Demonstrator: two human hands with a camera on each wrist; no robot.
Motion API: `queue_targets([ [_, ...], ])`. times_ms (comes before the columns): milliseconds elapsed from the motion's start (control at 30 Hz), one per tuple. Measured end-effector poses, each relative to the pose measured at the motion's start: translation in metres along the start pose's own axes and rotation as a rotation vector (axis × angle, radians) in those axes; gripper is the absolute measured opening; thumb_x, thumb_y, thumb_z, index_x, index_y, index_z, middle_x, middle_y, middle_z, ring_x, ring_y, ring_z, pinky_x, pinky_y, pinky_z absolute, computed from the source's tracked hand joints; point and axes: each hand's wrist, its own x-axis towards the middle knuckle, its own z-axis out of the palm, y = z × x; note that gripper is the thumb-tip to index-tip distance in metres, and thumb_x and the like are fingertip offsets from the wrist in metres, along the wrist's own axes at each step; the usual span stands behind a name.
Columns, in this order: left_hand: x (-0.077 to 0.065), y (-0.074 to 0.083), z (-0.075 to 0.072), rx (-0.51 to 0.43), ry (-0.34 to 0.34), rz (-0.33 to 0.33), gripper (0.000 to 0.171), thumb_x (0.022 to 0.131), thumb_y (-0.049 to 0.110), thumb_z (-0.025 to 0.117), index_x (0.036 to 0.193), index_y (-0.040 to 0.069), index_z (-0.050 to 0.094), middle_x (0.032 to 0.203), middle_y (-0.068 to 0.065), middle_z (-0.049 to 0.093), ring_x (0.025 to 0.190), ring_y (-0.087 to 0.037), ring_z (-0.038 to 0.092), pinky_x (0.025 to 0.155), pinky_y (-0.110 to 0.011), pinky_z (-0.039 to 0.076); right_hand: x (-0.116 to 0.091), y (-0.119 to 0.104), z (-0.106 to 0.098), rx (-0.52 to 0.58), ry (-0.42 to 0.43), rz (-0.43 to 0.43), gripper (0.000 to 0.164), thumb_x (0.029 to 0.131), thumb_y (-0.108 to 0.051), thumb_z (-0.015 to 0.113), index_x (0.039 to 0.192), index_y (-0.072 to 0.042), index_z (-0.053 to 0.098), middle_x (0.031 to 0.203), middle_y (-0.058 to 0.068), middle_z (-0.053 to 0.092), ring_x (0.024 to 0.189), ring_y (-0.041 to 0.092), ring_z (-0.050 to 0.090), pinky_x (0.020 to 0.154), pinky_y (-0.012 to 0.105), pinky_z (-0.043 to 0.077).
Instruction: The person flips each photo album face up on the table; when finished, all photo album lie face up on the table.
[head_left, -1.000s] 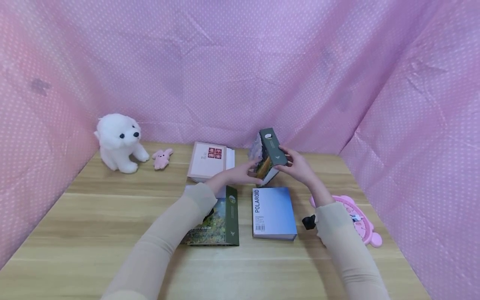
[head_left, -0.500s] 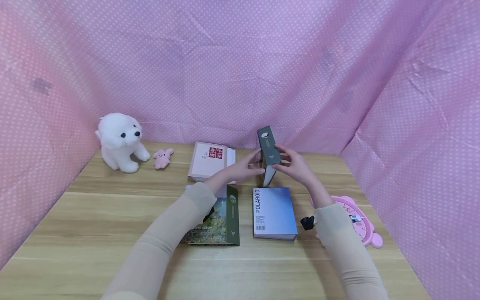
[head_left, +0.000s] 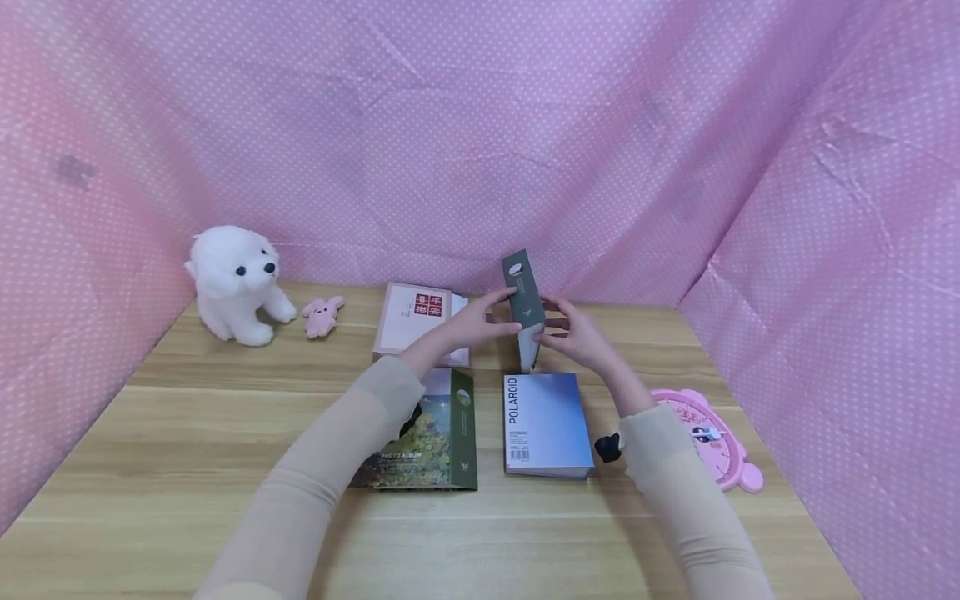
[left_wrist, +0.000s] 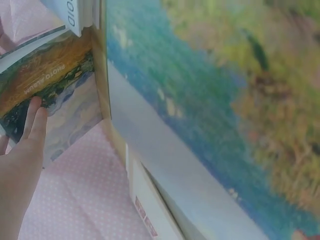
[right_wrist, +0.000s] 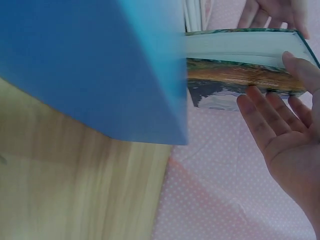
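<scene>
A small photo album [head_left: 525,287] with a dark green spine stands upright at the back middle of the table. My left hand [head_left: 472,325] touches its left side, the thumb and index fingertips reaching the spine. On the other side, my right hand [head_left: 581,340] has its fingers at the cover and its thumb by the page edges. In the left wrist view, straight fingers [left_wrist: 32,120] lie against the landscape cover [left_wrist: 75,55]. The right wrist view shows the right fingers [right_wrist: 265,112] slightly bent along the opposite cover, with the white pages [right_wrist: 235,50] facing that camera.
In front lie a blue Polaroid album [head_left: 551,425] and a green-spined photo album [head_left: 420,454], partly under my left arm. A cream book [head_left: 405,321] with red characters lies behind. A white plush [head_left: 236,279], pink bunny [head_left: 322,317] and pink clock [head_left: 720,458] sit around.
The upright album has moved left and turned, so its spine faces me and its landscape cover is hidden in the head view. Both hands have shifted with it.
</scene>
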Motion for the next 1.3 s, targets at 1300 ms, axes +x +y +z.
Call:
queue_targets([
  [1300,-0.020,-0.010,-0.028,0.056,-0.047,-0.074,0.086,0.083,0.036,0.072,0.151,0.033,0.018,0.155,-0.012,0.021,0.114,-0.024,0.056,0.096,-0.042,0.047,0.008,0.024,0.021,-0.052,-0.217,0.059,0.061,0.087,-0.009,0.067,0.141,-0.005,0.040,0.139,0.025,0.042,0.114,0.045,0.055,0.078,0.037,0.057],
])
